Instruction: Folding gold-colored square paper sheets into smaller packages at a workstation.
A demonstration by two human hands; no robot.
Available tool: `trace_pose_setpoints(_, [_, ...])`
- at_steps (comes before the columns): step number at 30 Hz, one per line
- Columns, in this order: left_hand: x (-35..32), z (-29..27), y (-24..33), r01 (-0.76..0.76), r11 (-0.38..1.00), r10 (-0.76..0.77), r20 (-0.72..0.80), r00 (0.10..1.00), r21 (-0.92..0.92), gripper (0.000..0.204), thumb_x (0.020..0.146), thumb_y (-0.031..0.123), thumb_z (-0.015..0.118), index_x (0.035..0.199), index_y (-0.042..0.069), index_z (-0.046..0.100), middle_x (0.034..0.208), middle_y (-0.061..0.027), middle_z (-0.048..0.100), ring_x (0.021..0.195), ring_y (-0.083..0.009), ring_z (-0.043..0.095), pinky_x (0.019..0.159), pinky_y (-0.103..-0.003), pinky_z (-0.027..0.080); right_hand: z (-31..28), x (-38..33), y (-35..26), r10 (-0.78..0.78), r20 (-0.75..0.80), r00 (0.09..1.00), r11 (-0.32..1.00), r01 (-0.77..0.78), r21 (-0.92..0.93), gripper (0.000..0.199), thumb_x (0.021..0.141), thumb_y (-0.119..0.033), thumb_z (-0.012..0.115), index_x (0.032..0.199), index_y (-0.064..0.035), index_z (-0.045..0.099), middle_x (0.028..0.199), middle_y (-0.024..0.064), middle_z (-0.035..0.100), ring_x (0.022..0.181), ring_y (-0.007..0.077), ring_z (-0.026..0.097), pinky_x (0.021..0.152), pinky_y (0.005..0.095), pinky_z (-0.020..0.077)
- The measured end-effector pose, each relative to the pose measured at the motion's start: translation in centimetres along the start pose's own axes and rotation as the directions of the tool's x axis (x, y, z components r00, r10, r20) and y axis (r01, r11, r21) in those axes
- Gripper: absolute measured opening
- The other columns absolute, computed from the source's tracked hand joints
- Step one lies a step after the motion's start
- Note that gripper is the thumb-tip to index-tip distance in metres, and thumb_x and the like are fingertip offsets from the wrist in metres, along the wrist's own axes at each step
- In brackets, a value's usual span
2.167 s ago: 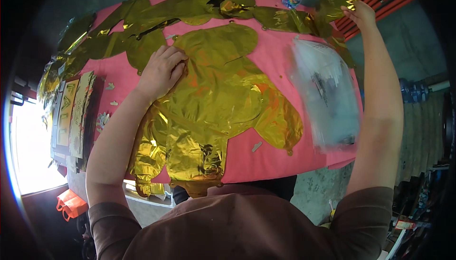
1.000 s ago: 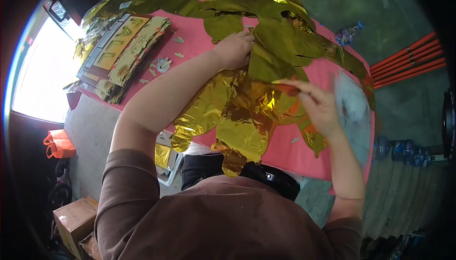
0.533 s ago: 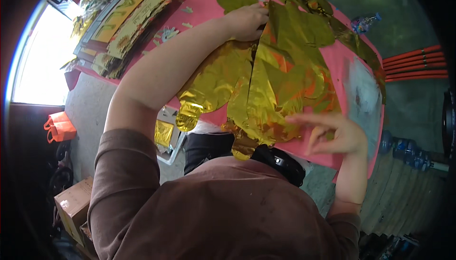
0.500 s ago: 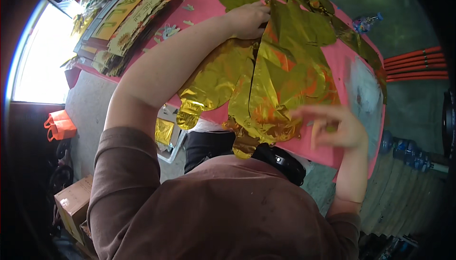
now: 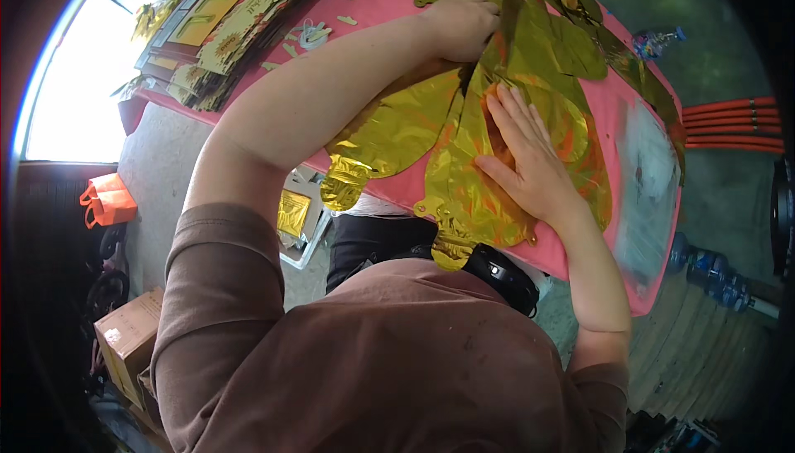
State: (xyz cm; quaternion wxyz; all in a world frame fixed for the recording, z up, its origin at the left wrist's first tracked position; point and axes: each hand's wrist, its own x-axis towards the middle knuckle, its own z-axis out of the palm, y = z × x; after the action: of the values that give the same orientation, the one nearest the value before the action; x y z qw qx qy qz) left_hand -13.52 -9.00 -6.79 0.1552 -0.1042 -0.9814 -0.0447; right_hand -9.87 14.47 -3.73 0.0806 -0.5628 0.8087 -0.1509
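Flat, uninflated gold foil balloons lie on a pink-covered table, their rounded ends and tabs hanging toward my body at the near edge. Reaching across to the far part of the foil, my left hand has its fingers curled at the upper edge of the balloon, partly hidden by the foil. My right hand rests palm down on the balloon's middle, fingers stretched out and the thumb apart. Orange reflections show in the foil around it.
At the far left of the table stand stacked printed cards. Small pale pieces lie beside them. A clear plastic sheet covers the right edge. On the floor are blue water bottles, an orange bag and a cardboard box.
My right hand has moved from above the table's near right part, up and left, onto the foil, and its fingers have straightened. My left hand stays at the foil's far edge.
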Motion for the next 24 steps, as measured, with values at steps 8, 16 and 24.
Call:
trace_pose_setpoints(8, [-0.3, -0.8, 0.4, 0.029, 0.999, -0.030, 0.050, 0.998, 0.031, 0.031, 0.076, 0.026, 0.057, 0.100, 0.007, 0.064, 0.105, -0.0065, 0.058, 0.108, -0.0218, 0.051, 0.086, -0.039, 0.042, -0.3, 0.0, -1.5, 0.026, 0.050, 0.998, 0.999, -0.025, -0.029, 0.069, 0.087, -0.033, 0.056, 0.142, -0.0041, 0.025, 0.149, 0.0153, 0.021, 0.139, 0.0284, 0.015, 0.112, 0.0417, 0.0117])
trace_pose_setpoints(16, [0.3, -0.2, -0.3, -0.068, 0.996, 0.070, 0.036, 0.997, -0.065, 0.034, 0.078, 0.030, 0.057, 0.102, 0.008, 0.064, 0.107, -0.0064, 0.057, 0.110, -0.0223, 0.050, 0.088, -0.041, 0.042, -1.0, -0.8, -1.1, 0.030, 0.095, 0.995, 0.998, -0.025, -0.051, 0.071, 0.085, -0.036, 0.058, 0.142, -0.0074, 0.026, 0.149, 0.0144, 0.021, 0.139, 0.0285, 0.017, 0.112, 0.0419, 0.0116])
trace_pose_setpoints(24, [0.2, 1.1, -1.1, -0.097, 0.995, 0.093, -0.122, 0.988, -0.023, 0.036, 0.078, 0.031, 0.056, 0.105, 0.009, 0.064, 0.114, -0.0061, 0.055, 0.112, -0.0228, 0.049, 0.090, -0.042, 0.041, 0.0, 0.5, -0.9, 0.007, -0.021, 1.000, 0.996, -0.009, -0.090, 0.075, 0.084, -0.040, 0.058, 0.142, -0.0045, 0.026, 0.148, 0.0156, 0.022, 0.139, 0.0287, 0.017, 0.112, 0.0425, 0.0119])
